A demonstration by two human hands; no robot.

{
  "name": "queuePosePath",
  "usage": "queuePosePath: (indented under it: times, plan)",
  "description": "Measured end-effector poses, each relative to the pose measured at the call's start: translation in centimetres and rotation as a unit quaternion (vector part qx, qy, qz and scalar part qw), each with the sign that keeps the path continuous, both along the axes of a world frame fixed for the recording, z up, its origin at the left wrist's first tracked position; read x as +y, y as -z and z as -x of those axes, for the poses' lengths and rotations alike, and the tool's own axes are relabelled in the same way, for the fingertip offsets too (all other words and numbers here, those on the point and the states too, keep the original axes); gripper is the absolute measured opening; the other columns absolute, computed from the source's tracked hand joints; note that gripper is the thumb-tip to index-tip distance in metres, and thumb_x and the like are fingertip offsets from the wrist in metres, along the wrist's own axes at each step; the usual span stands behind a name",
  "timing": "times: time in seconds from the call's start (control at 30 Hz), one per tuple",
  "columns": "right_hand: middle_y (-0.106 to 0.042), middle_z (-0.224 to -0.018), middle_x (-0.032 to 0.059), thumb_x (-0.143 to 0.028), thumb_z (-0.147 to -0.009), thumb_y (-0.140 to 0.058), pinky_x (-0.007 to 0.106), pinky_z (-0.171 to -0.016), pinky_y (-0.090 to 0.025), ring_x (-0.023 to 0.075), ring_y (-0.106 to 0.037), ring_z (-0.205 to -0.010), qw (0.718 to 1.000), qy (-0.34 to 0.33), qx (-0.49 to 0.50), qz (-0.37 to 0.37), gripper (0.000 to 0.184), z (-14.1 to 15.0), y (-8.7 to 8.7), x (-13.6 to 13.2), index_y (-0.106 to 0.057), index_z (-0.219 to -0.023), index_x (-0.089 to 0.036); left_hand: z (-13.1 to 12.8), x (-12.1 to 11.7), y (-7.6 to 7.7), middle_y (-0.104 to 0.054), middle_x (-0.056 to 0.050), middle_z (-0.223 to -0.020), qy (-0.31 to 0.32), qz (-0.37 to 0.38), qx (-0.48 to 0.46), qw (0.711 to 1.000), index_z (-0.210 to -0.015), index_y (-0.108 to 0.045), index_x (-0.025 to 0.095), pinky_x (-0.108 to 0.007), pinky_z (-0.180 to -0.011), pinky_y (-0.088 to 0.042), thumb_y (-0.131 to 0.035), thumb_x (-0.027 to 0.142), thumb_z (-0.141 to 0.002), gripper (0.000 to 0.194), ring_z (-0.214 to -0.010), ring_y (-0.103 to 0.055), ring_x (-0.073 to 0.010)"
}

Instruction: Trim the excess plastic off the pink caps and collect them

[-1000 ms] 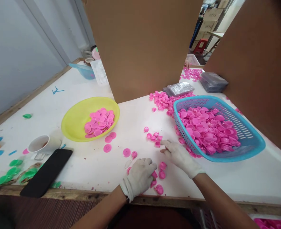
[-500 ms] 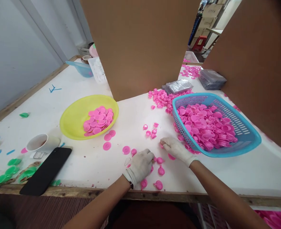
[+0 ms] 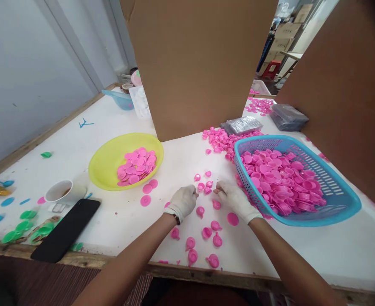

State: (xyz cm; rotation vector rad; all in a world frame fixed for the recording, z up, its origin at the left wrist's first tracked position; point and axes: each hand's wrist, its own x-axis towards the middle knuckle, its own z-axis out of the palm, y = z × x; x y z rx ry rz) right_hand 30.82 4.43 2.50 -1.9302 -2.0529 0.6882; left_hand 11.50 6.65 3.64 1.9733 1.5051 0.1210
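My left hand (image 3: 183,202), in a pale glove, hovers over the white table with its fingers curled and tips pressed together. Whatever may be between them is hidden. Opposite it, my gloved right hand (image 3: 233,198) has its fingers bent in a pinch, and I cannot make out anything in them. A small pink toy cup (image 3: 216,205) lies just below the right fingers. Between and in front of the hands are several more toy cups with handles, such as one pink cup (image 3: 217,239) near the table edge. A flat pink disc (image 3: 232,219) rests below my right wrist.
A blue basket (image 3: 343,212) heaped with pink cups stands at right, with a pink pile (image 3: 219,139) behind it. At left are a yellow bowl (image 3: 102,163) holding pink discs, a white cup (image 3: 58,193) and a black phone (image 3: 66,229). A cardboard panel (image 3: 203,63) rises behind.
My left hand has moved away from the table edge, uncovering pink cups beneath it. The right hand has shifted slightly away and left, and the view has tilted a little.
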Motion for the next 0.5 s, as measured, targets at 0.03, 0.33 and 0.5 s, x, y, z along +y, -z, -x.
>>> queuePosePath:
  times: [0.03,0.33,0.5]
  plan:
    - [-0.061,-0.077,0.0038,-0.024,-0.084,-0.043,0.025,-0.065,-0.033,0.0155,-0.053,-0.072,0.999,-0.009,-0.011,-0.034,0.016,0.5,0.0,0.1,-0.057,-0.090,-0.018,-0.4,0.4,-0.1,-0.063,-0.008,-0.085,0.000,-0.039,0.006,0.999,-0.094,-0.059,0.017,-0.029,-0.072,-0.044,-0.042,0.024,-0.084,0.021,-0.080,-0.059,-0.0190]
    - [-0.060,-0.084,0.0044,-0.016,-0.079,-0.045,0.025,-0.070,-0.037,0.0152,-0.053,-0.075,0.996,-0.069,-0.032,-0.038,0.016,2.4,0.3,0.0,-0.055,-0.091,-0.018,-1.6,2.5,1.2,-0.060,-0.007,-0.092,0.096,-0.106,-0.043,0.989,-0.093,-0.060,0.016,-0.027,-0.078,-0.045,-0.045,0.011,-0.076,0.023,-0.086,-0.057,-0.0172]
    - [-0.060,-0.087,0.0053,-0.015,-0.077,-0.047,0.029,-0.075,-0.041,0.0178,-0.052,-0.081,0.994,-0.048,0.012,-0.101,0.020,1.4,1.1,-2.2,-0.053,-0.097,-0.018,0.6,2.1,1.5,-0.060,-0.002,-0.069,-0.052,0.105,-0.193,0.974,-0.088,-0.059,0.014,-0.024,-0.060,-0.047,-0.048,0.011,-0.074,0.018,-0.060,-0.057,-0.0116]
